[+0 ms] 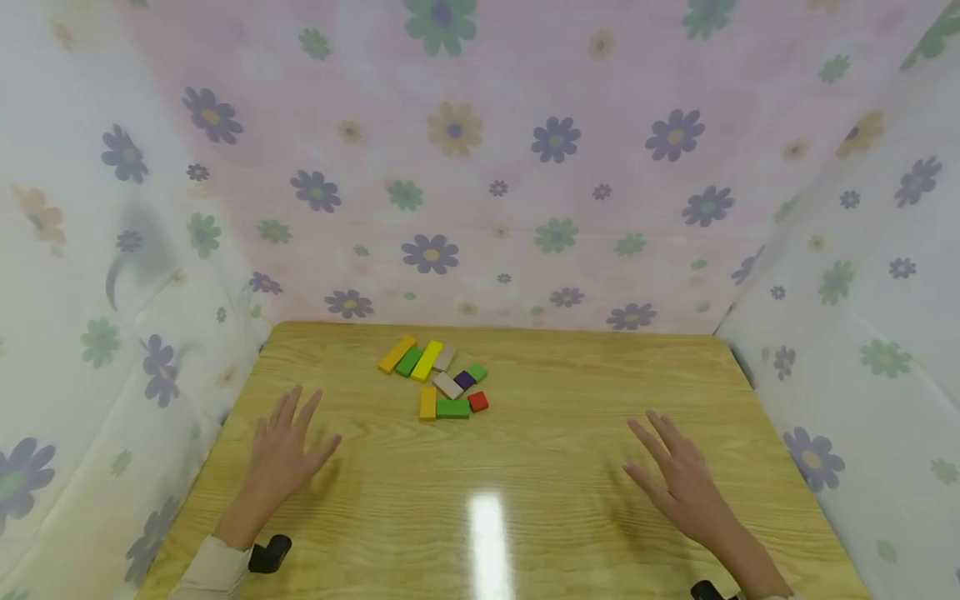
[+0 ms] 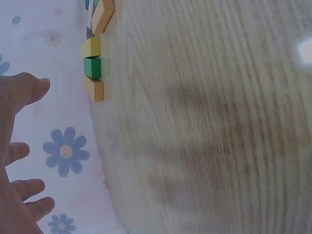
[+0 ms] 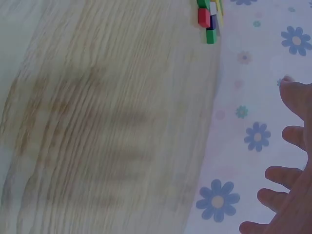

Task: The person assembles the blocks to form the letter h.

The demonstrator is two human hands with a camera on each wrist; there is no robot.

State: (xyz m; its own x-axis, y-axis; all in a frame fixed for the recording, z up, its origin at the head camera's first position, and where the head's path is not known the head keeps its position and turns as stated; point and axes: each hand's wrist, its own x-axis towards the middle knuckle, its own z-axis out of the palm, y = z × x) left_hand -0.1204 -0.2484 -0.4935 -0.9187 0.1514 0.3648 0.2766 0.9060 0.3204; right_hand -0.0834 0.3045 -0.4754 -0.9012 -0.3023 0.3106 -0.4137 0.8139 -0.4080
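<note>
- The left hand (image 1: 281, 454) is spread wide, fingers and thumb apart, over the left of the wooden tabletop (image 1: 555, 425).
- The right hand (image 1: 686, 487) is likewise spread wide over the right side, well apart from the blocks.
- The blocks lie in a loose cluster, left of centre toward the far edge, nearer the left hand.
- Its far row, left to right: far orange block (image 1: 397, 354), short green block (image 1: 409, 362), yellow block (image 1: 427, 361), far beige block (image 1: 445, 358), all slanted.
- In the middle, near beige block (image 1: 447, 385), dark purple block (image 1: 465, 381) and light green block (image 1: 477, 372) run diagonally.
- Nearest: near orange block (image 1: 427, 403), long green block (image 1: 453, 409), red block (image 1: 477, 402).
- Flower-print cloth (image 1: 502, 212) stands behind and at both sides.
</note>
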